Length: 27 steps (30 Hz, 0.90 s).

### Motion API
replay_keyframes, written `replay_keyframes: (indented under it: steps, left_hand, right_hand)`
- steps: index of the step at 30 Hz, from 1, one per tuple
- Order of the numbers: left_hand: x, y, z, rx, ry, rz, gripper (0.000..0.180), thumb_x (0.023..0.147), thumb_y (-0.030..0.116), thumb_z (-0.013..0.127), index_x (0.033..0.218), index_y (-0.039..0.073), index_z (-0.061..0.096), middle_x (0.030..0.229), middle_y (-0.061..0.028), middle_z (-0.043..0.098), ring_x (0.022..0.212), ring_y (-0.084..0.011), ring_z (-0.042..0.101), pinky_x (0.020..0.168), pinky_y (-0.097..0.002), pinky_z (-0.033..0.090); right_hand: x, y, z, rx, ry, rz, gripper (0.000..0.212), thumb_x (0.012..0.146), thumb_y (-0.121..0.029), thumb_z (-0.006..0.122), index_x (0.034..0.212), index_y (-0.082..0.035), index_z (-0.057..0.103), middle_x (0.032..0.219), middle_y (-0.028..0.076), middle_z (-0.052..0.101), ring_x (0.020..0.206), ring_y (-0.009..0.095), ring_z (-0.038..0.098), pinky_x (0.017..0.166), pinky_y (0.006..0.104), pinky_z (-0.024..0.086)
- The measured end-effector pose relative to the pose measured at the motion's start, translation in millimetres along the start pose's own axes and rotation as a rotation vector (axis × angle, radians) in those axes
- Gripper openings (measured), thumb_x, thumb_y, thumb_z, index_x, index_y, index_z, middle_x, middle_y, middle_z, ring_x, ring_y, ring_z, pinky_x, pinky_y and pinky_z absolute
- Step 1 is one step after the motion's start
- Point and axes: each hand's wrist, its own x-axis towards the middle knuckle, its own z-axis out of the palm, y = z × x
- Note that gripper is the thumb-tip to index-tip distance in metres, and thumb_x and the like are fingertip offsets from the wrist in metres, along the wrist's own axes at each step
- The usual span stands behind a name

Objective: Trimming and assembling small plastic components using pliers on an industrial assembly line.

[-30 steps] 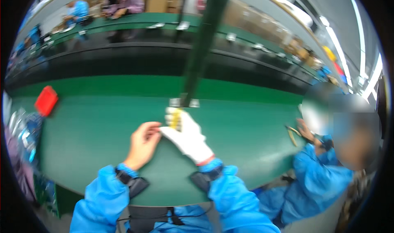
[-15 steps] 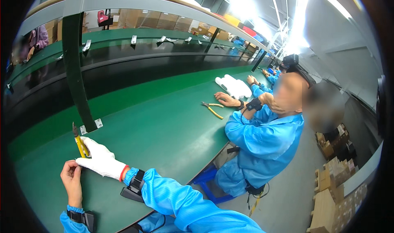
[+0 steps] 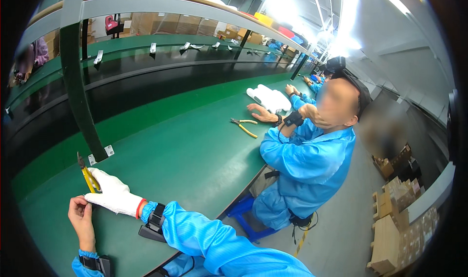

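My right hand (image 3: 113, 192), in a white knitted glove with a red cuff edge, is wrapped round a pair of yellow-handled pliers (image 3: 89, 179). Their dark jaws point up and away from me. Close by on the left, my bare left hand (image 3: 82, 223) is closed in a pinch, its fingertips by the glove's thumb. Whatever lies in that pinch is too small to make out. Both hands are above the near left part of the green table (image 3: 180, 162).
A co-worker (image 3: 307, 155) in blue sits at the right, one arm on the table. Yellow-handled pliers (image 3: 245, 127) and a white moulded part (image 3: 269, 99) lie near that arm. A dark green post (image 3: 78, 96) rises beyond my hands. Small parts line the dark conveyor (image 3: 161, 67).
The whole view has shifted slightly, so the scene sits a little further left. My hands keep nearly the same pose, with the pliers still in the right one.
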Motion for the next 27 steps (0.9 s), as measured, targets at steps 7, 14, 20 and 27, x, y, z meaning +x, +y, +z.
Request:
replay_keyframes:
  steps: [7,14,20,27]
  left_hand:
    - [-2.6,10.0,3.7,-0.026,0.033,0.058,0.038,0.102,0.017,0.056,0.135,-0.002,0.056,0.106,-0.0035,0.056,0.092,-0.0079,0.054,0.081,-0.0229,0.045]
    - [0.0,6.0,1.1,0.069,-0.020,0.163,0.011,0.094,0.003,0.061,0.103,-0.003,0.064,0.106,-0.0058,0.057,0.093,-0.0138,0.054,0.081,-0.0247,0.045]
    - [0.9,5.1,-0.3,0.086,0.005,0.160,0.003,0.094,-0.002,0.060,0.090,-0.002,0.060,0.099,-0.0059,0.057,0.088,-0.0129,0.053,0.079,-0.0240,0.043]
    - [2.5,-1.0,-3.9,0.104,0.036,0.161,0.011,0.094,0.000,0.062,0.085,0.001,0.057,0.095,-0.0034,0.056,0.080,-0.0098,0.048,0.071,-0.0227,0.040]
  right_hand:
    - [-0.6,-1.4,-0.8,-0.050,0.003,-0.034,0.076,0.083,-0.033,0.072,0.145,-0.003,0.041,0.134,0.021,0.058,0.121,0.036,0.059,0.102,0.0399,0.048]
    - [-0.1,2.3,1.9,-0.136,-0.018,-0.081,0.072,0.083,-0.031,0.070,0.144,-0.004,0.044,0.134,0.018,0.056,0.122,0.035,0.057,0.104,0.0401,0.046]
    - [-0.5,2.2,1.8,-0.158,-0.037,-0.107,0.070,0.083,-0.032,0.071,0.143,-0.006,0.045,0.133,0.017,0.056,0.121,0.034,0.058,0.104,0.0401,0.046]
    - [-1.1,-0.2,0.3,-0.168,-0.052,-0.104,0.072,0.083,-0.033,0.073,0.143,-0.006,0.045,0.132,0.016,0.056,0.120,0.034,0.058,0.103,0.0397,0.046]
